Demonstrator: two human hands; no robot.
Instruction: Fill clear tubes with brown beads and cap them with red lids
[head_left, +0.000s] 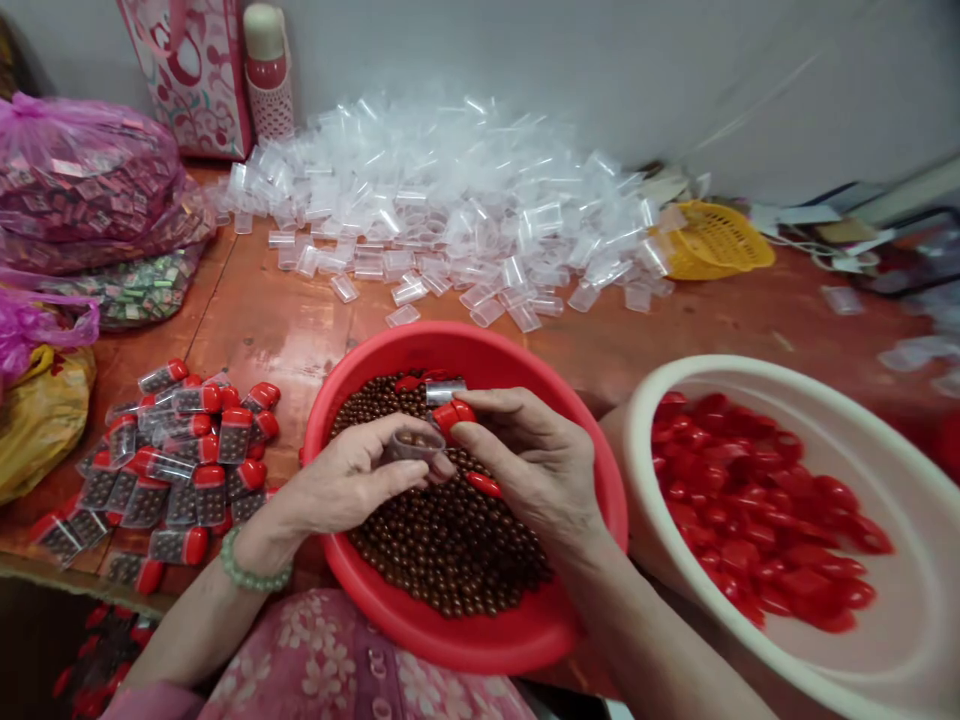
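Centrally, two bare hands work over a red tub (465,652) of brown beads (457,550). The left hand (349,465) pinches a clear cup (412,447) between thumb and fingers; the right hand (544,460) pinches a red cap (454,414) just beside it, not on it. Both hands block part of the beads. Beyond the tub's far rim, loose clear cups (465,220) heap against a grey wall (600,80), a yellow basket (720,262) at the heap's right end. Close on the right stands a white tub (900,630) of red caps (780,510). To the left, filled cups (235,437) with red tops cover the table (750,320) edge, bulging plastic bags (90,190) behind; farther back stand a pink bag (191,70) and a bottle (266,75).
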